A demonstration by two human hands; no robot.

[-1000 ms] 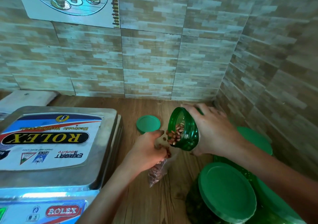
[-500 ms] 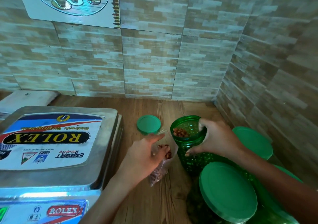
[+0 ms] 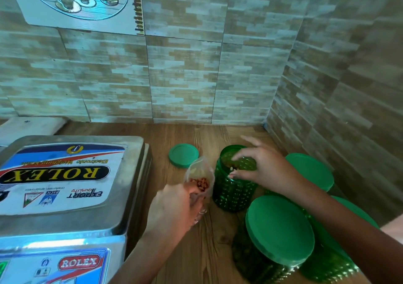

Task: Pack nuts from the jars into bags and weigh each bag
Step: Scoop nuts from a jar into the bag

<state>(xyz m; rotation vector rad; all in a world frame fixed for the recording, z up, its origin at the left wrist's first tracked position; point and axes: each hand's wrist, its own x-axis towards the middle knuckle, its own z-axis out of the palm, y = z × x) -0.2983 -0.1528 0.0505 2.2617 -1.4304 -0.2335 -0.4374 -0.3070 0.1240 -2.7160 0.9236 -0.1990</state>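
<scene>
On the tabletop (image 3: 207,135), the left hand (image 3: 172,209) grips an upright bag (image 3: 199,174) of nuts (image 3: 200,183) just left of the open green jar (image 3: 233,194) — the right hand (image 3: 266,170) dips fingers into its mouth, their grasp impossible to tell.

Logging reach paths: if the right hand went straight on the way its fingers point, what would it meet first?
The open jar: the right hand has its fingers at the rim. Beyond it, probably the bag in the left hand; depth is unclear.

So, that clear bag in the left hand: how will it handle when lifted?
Probably floppy: the clear bag is thin film, crumpled in the left hand. Likely light: few nuts inside. Could spill, since its mouth gapes open.
</scene>
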